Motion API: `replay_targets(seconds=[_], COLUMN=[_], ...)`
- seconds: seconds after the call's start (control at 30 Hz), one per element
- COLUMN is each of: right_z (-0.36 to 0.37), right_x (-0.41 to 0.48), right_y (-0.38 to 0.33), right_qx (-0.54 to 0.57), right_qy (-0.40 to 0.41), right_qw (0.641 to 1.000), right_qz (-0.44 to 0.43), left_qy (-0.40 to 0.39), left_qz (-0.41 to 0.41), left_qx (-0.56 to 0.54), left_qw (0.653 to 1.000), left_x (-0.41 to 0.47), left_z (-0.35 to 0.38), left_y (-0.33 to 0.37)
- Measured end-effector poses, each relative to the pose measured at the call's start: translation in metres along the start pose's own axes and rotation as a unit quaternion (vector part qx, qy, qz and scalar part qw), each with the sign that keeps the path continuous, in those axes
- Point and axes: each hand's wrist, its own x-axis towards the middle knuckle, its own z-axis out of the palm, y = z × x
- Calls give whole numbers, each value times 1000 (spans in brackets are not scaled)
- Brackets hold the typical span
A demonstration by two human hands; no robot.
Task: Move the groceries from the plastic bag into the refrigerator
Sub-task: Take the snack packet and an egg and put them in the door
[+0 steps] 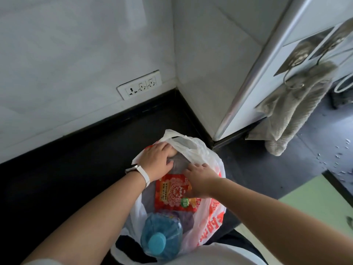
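A black tabletop (76,169) holds a plastic bag (211,215). The left hand (156,159) grips its rim. The right hand (200,181) lies flat on the red packet (171,196) inside.

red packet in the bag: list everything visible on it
The red packet is a flat, glossy pouch printed with a white paper-cut pattern around a mask-like face, a pale strip of dark script at its left and a round green badge low down. It lies inside the white plastic bag, just beyond the blue water bottle. The right hand covers its upper right corner; grip unclear.
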Motion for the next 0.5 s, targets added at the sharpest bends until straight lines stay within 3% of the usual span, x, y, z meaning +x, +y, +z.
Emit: replay_targets(seconds=[0.23, 0.5], right_z=[10, 10], right_x=[-2, 0], right_y=[-2, -2], right_qx=[4, 79], right_qy=[1, -9], right_qw=[1000, 993], right_qz=[29, 82], left_qy=[-33, -12], left_qz=[-17, -24], left_qx=[-6, -30], left_qw=[999, 999], left_x=[9, -1], left_z=[10, 17], left_y=[1, 3])
